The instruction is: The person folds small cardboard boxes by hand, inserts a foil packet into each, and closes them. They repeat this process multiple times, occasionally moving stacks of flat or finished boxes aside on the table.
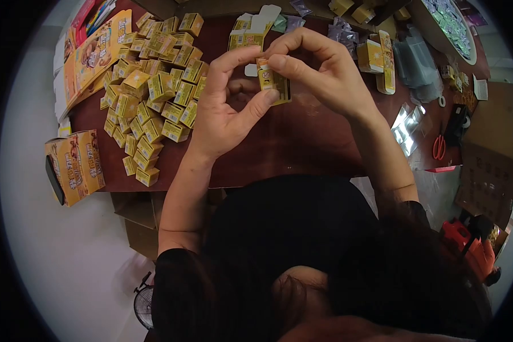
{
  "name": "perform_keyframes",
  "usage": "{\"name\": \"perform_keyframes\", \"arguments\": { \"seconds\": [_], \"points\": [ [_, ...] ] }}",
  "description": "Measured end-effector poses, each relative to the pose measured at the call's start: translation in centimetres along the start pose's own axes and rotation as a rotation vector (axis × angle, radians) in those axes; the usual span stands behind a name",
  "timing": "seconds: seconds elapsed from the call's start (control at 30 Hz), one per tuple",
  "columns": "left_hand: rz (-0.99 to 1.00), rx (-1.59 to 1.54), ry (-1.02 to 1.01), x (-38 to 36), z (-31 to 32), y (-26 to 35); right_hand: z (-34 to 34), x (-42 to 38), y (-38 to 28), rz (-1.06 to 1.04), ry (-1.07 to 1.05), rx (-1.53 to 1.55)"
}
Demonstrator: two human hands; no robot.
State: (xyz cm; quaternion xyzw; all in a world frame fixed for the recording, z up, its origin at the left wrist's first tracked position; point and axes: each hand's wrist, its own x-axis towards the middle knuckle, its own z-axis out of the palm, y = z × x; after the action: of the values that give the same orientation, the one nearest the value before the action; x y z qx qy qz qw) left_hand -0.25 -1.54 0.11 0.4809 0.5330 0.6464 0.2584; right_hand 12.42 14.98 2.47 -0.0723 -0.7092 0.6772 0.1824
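Observation:
Both hands meet over the table around a small yellow carton. My left hand grips its lower end, thumb on the near face and index finger reaching to the top. With thumb and fingertips, my right hand pinches the carton's upper end; its flap there is mostly covered by the fingers. Just beyond the hands stand other yellow cartons with white flaps. To the left of my left hand lies a big heap of small yellow cartons, stacked loosely.
Flattened orange printed boxes lie at the left, and an orange display box sits at the table's left edge. On the right are clear plastic sleeves, red scissors and a tray of small shiny packets. The table is dark red.

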Motion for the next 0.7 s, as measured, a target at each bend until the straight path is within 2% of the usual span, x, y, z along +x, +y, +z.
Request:
{"name": "perform_keyframes", "arguments": {
  "seconds": [0.07, 0.13, 0.2, 0.27, 0.3, 0.37, 0.4, 0.47, 0.53, 0.57, 0.6, 0.63, 0.7],
  "points": [
    [-0.033, 0.078, -0.075, -0.3, -0.6, 0.0, -0.2, 0.0, 0.5, -0.032, -0.033, -0.018],
    [-0.037, 0.039, -0.045, -0.4, -0.7, -0.2, -0.5, 0.0, 0.5, -0.061, -0.064, -0.035],
    [-0.041, 0.002, -0.016, -0.6, -0.9, -0.4, -0.6, 0.2, 0.2, -0.366, -0.144, -0.35],
    [-0.109, -0.139, 0.058, -0.7, -1.4, -0.8, 0.9, -0.2, -0.2, -0.411, -0.073, -0.462],
    [-0.111, -0.133, 0.067, -0.8, -1.7, -0.7, 0.6, -0.1, 0.0, -0.428, -0.125, -0.6],
    [-0.112, -0.108, -0.072, -0.9, -2.5, -0.4, 0.5, 0.1, 0.6, -0.383, -0.161, -0.503],
    [-0.112, -0.103, -0.063, -0.9, -2.8, 0.0, 0.4, 0.2, 0.8, -0.33, -0.192, -0.414],
    [-0.023, 0.133, -0.051, -0.8, -3.3, 1.2, 0.5, 0.3, 0.6, -0.295, -0.226, -0.452],
    [0.023, 0.255, -0.04, -0.7, -4.1, 1.6, 1.1, 0.4, 0.6, -0.144, -0.252, -0.238],
    [0.068, 0.353, -0.061, -0.7, -4.8, 1.6, 1.3, 0.5, 0.6, -0.148, -0.258, -0.235],
    [0.114, 0.452, -0.082, -0.7, -5.3, 1.7, 1.5, 0.6, 0.6, -0.078, -0.279, -0.102],
    [0.113, 0.457, -0.076, -0.7, -5.5, 1.7, 1.6, 0.8, 0.6, -0.008, -0.301, 0.032],
    [0.095, 0.423, -0.019, -0.9, -6.1, 1.8, 1.9, 1.0, 1.2, -0.045, -0.3, 0.055]
  ]
}}
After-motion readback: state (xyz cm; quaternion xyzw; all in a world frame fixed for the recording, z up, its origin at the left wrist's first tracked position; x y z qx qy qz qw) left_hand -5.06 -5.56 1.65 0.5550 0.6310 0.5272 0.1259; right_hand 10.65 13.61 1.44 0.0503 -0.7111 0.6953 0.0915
